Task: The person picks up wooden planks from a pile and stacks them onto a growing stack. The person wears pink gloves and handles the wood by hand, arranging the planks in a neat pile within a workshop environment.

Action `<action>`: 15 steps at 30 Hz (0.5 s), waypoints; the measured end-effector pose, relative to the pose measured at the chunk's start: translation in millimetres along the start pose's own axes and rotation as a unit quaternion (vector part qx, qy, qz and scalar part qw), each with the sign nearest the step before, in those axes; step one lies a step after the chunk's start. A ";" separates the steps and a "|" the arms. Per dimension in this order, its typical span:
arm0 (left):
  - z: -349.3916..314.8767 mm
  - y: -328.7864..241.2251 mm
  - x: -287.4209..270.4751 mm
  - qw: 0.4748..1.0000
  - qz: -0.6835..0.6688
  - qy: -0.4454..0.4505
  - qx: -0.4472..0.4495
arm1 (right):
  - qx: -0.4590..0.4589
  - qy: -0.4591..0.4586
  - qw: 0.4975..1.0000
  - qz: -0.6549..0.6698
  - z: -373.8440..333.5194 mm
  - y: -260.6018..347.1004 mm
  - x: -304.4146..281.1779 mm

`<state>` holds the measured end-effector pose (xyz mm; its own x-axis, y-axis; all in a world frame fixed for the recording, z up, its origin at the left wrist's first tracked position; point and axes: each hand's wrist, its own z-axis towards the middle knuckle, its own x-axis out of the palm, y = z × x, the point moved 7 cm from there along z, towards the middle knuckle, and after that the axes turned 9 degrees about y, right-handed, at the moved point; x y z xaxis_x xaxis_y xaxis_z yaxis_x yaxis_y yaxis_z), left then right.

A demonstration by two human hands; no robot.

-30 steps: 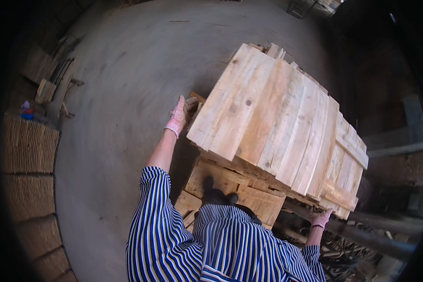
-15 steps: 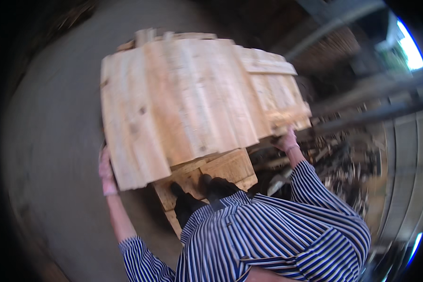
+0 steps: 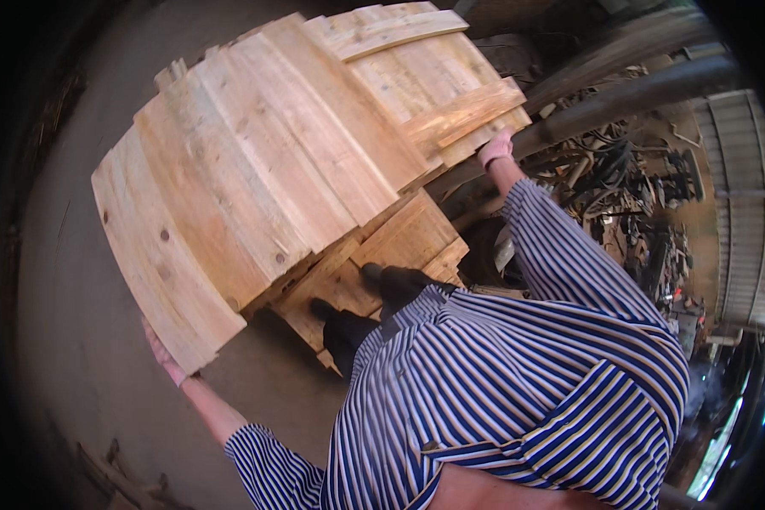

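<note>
Our left grip [image 3: 163, 354] clasps one end of these stacked boards [image 3: 259, 157], our right grip [image 3: 496, 150] grasping the other, wooden planking [image 3: 410, 231] below!

Head camera: left of a fisheye pair, looking steeply down from the person's head
Striped shirt [image 3: 501, 382]: nearest, across the lower middle
Boards [image 3: 255, 161]: farther out, upper left, edges bowed by the lens
Floor [image 3: 68, 272]: beyond and below
</note>
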<state>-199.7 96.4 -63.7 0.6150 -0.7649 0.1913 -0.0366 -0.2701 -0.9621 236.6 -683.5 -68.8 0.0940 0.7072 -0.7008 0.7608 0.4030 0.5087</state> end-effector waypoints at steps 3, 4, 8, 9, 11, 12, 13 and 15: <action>3.7 -9.1 -4.3 0.999 -0.017 0.029 0.001 | -0.133 0.022 0.582 -0.802 2.4 48.1 28.7; 12.3 3.7 4.7 0.999 -0.019 0.044 -0.003 | -0.121 0.016 0.592 -0.797 15.0 54.2 7.8; -14.3 4.1 -38.7 0.989 -0.081 -0.120 0.040 | -0.158 0.068 0.524 -0.834 -29.8 53.6 57.8; -7.5 11.7 -3.7 0.988 -0.112 -0.100 0.029 | -0.137 0.050 0.517 -0.844 -16.6 57.6 32.2; 16.8 13.7 -26.4 0.977 -0.183 -0.110 -0.019 | -0.141 0.038 0.507 -0.849 -15.5 79.3 27.2; 17.1 7.1 -48.7 0.983 -0.159 -0.091 0.035 | -0.159 0.052 0.500 -0.850 -25.9 78.5 45.9; 19.6 24.9 -6.3 0.979 -0.179 -0.097 -0.030 | -0.141 0.046 0.487 -0.861 -21.9 74.4 30.8; 10.3 8.2 -67.9 0.987 -0.128 -0.076 0.062 | -0.185 0.076 0.475 -0.857 -51.7 71.5 66.7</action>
<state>-233.7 152.2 -86.5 0.7024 -0.5819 0.4100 0.2274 -0.3624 -0.9038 264.1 -577.4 -53.4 -0.5295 -0.8210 -0.2133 -0.5317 0.5172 -0.6707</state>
